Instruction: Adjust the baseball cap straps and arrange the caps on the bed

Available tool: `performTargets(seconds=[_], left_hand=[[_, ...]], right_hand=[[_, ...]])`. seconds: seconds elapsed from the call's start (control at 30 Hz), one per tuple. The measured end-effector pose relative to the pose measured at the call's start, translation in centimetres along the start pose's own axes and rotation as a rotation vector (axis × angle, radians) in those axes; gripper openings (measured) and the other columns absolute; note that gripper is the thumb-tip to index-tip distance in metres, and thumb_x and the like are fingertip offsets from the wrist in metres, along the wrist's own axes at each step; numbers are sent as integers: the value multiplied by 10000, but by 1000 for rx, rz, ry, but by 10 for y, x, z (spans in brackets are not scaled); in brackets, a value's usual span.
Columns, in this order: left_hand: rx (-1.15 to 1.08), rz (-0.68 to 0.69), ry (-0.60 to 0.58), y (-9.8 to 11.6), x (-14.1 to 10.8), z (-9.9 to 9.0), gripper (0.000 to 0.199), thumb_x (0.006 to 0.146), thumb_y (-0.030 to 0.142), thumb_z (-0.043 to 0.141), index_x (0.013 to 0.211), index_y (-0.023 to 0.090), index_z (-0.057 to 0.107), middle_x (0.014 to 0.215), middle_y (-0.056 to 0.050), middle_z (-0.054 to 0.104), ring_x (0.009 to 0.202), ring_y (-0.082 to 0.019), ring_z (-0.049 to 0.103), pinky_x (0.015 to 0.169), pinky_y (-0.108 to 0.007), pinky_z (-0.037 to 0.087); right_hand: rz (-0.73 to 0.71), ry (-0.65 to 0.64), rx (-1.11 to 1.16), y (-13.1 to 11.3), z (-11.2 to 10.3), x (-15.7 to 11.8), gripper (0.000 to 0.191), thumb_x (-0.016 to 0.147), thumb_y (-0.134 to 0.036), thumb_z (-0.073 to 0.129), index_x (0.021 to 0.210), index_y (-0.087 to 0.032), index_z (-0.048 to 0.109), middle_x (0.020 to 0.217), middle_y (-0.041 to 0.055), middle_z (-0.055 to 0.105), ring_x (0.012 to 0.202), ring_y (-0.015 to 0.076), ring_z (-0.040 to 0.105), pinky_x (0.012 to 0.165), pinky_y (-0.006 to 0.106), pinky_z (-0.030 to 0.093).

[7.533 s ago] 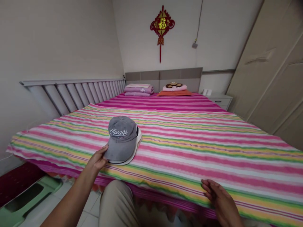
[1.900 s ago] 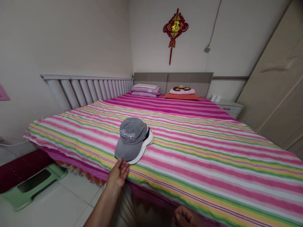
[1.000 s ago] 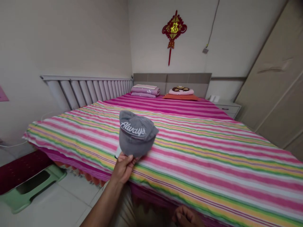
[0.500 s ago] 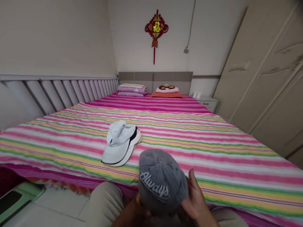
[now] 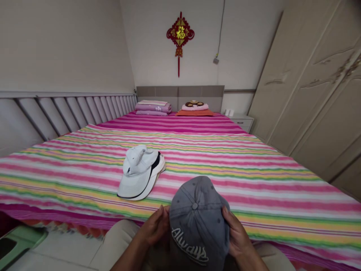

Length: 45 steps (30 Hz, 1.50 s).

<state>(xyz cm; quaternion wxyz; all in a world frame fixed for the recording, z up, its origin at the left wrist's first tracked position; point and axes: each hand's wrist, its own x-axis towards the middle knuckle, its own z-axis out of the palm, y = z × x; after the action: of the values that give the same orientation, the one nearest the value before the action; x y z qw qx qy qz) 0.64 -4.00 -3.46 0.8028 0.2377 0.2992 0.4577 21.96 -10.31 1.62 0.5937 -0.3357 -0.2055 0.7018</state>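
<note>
A grey baseball cap (image 5: 199,222) with white "Always" lettering is held up in front of me, crown toward the bed and lettering toward me. My left hand (image 5: 158,226) is at the cap's left edge, its fingers partly hidden behind it. On the other side, my right hand (image 5: 235,233) grips the cap's right edge, thumb on the outside. Two stacked light caps lie on the bed to the left: a white cap (image 5: 138,163) with a dark-edged brim on top, and a second pale cap (image 5: 158,173) showing beneath it.
A striped sheet (image 5: 267,180) covers the bed. Folded purple bedding (image 5: 153,108) and a pink folded stack (image 5: 194,107) sit by the headboard (image 5: 201,94). A rail (image 5: 84,109) lines the left, wardrobes (image 5: 304,86) the right. A green stool (image 5: 26,241) stands lower left.
The grey cap has tilted, so its top button now faces me more. My left hand has come up into view at its left edge, and my right thumb has closed onto the cap.
</note>
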Motion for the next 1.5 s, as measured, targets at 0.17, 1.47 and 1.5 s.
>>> performTargets(seconds=[0.17, 1.47, 1.5], left_hand=[[35, -42, -225, 23, 7, 18, 278, 625, 343, 689, 809, 141, 638, 648, -68, 662, 752, -255, 637, 664, -346, 488], [244, 88, -269, 33, -11, 70, 217, 590, 213, 730, 769, 130, 639, 602, -5, 594, 500, -60, 511, 491, -161, 376], [249, 90, -268, 32, -11, 70, 202, 598, 219, 725, 756, 128, 638, 591, -5, 593, 489, -58, 508, 479, -156, 369]], right_hand=[[-193, -27, -179, -8, 3, -13, 600, 541, -479, 730, 1063, -213, 598, 1030, 111, 658, 1022, 308, 553, 879, 437, 401], [-217, -75, -34, -5, -19, -23, 236, 621, -383, 697, 753, -196, 639, 656, 27, 593, 561, 139, 526, 532, 245, 435], [-216, -59, -32, -5, -19, -24, 231, 637, -394, 687, 750, -198, 639, 658, 25, 592, 566, 136, 525, 535, 239, 432]])
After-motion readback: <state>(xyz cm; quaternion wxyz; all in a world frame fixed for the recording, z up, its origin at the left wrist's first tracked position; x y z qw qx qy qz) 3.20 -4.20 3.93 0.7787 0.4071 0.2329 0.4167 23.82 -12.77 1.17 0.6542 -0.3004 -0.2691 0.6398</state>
